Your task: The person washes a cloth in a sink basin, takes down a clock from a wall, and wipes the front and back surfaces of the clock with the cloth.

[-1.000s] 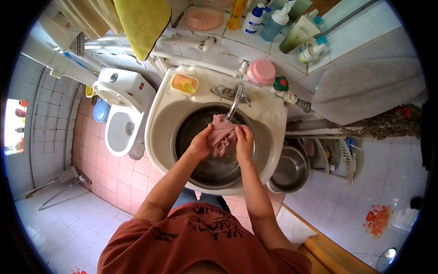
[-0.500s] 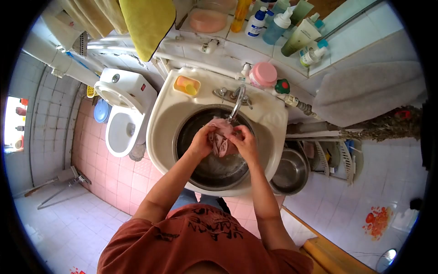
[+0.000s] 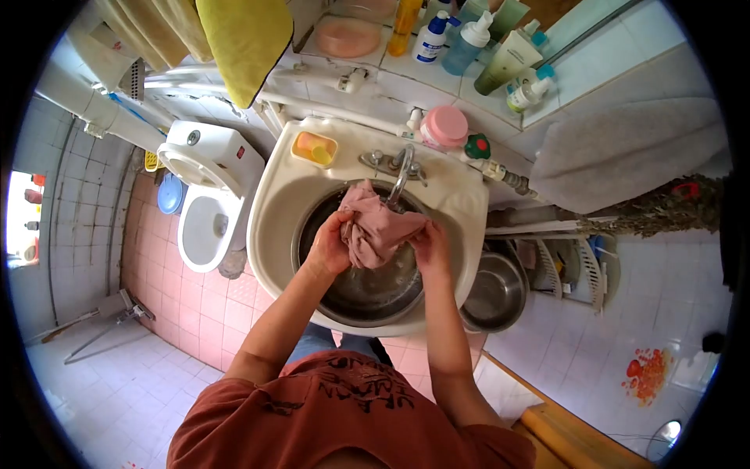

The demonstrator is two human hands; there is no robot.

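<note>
A wet-looking pink cloth [image 3: 378,227] hangs between my two hands, bunched on its left side and spread on its right. My left hand [image 3: 331,244] grips the bunched side. The right edge of the cloth is in my right hand [image 3: 430,245], its fingers closed on it. Both hands are above a round metal basin [image 3: 361,311] that sits inside the cream sink [image 3: 273,227]. Just behind the cloth is the metal faucet [image 3: 404,170]. Some water shows in the basin beneath the cloth.
A soap dish [image 3: 315,148] lies on the sink's back left corner. Behind the sink are a pink jar [image 3: 444,127] and a shelf with several bottles. A toilet [image 3: 209,227] stands at the left, another metal basin [image 3: 497,291] at the right.
The cloth, more crumpled before, is opened out wider. My right hand has moved to the right with its edge, and my left hand slightly to the left.
</note>
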